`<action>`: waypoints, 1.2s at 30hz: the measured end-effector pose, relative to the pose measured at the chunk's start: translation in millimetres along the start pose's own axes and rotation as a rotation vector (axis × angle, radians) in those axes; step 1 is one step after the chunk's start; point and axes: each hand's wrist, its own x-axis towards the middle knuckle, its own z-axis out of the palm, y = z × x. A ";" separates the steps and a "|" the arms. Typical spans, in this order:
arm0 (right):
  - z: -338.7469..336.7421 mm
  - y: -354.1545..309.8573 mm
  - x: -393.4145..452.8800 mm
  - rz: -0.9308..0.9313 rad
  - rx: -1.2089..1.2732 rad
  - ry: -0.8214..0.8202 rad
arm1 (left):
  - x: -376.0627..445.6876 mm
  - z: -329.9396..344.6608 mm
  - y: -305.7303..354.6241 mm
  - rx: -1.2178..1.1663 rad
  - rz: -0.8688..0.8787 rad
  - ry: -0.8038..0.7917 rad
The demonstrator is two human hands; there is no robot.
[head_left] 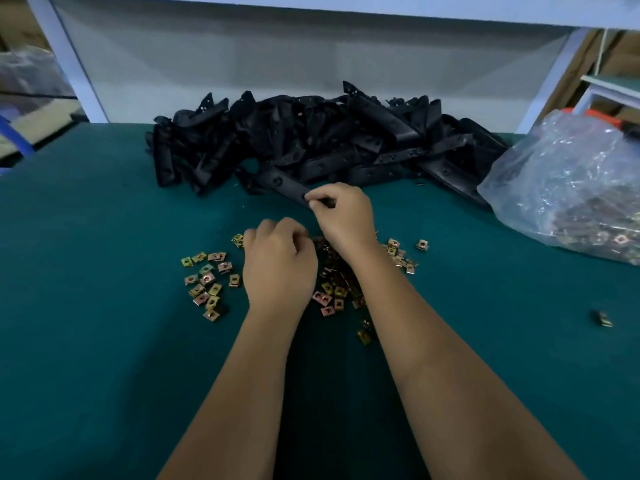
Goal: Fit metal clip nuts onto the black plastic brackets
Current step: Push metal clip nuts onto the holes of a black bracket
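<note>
The step in hand looks like pulling a fresh bracket (287,188) from the black heap (311,140) at the back of the green table (104,237); next a clip nut must be slid onto its end. The right hand (341,216) pinches the bracket's near end, while the left hand (277,261) hovers with curled fingers over the scattered clip nuts (207,282); whether it holds one I cannot tell

Workbench and its surroundings
We see a green-topped table (90,306) under a pale shelf frame (65,57), a grey back panel (311,60), and cardboard boxes (609,60) at right
</note>
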 end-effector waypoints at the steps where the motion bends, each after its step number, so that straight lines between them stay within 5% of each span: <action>1: -2.7 0.3 -5.0 -0.005 0.057 0.073 | 2.1 0.3 -0.2 0.018 0.090 0.016; 3: -11.0 2.7 -16.8 0.005 0.145 0.196 | 5.7 0.9 2.0 -0.087 0.105 0.040; 7: -30.7 6.8 -41.2 -0.008 0.235 0.358 | 13.4 -11.9 13.3 -1.019 -0.434 -0.117; 10: -39.8 8.7 -54.5 0.034 0.342 0.483 | 14.0 -25.4 5.8 -1.443 -0.598 -0.396; 13: -46.1 12.1 -63.3 0.041 0.389 0.549 | 12.2 -31.6 -4.4 -1.548 -0.579 -0.716; 16: -50.5 15.3 -68.2 0.007 0.357 0.537 | 7.4 -34.3 2.0 -1.476 -0.496 -0.818; 21: -55.4 20.2 -71.7 0.037 0.249 0.441 | 3.0 -34.1 12.4 -1.675 -0.450 -0.710; 25: -59.0 28.4 -70.6 0.131 0.010 0.352 | 5.6 -24.1 12.4 -1.878 -0.653 -0.239; 27: -59.3 30.7 -68.8 0.141 -0.055 0.289 | 5.5 -19.6 9.3 -1.840 -0.659 -0.142; 33: -51.9 33.3 -57.1 0.069 -0.454 -0.138 | 8.3 -16.4 4.9 -1.658 -0.608 -0.151; 36: -50.6 33.9 -57.2 0.115 -0.467 -0.091 | 9.6 -12.2 5.8 -1.620 -0.602 -0.186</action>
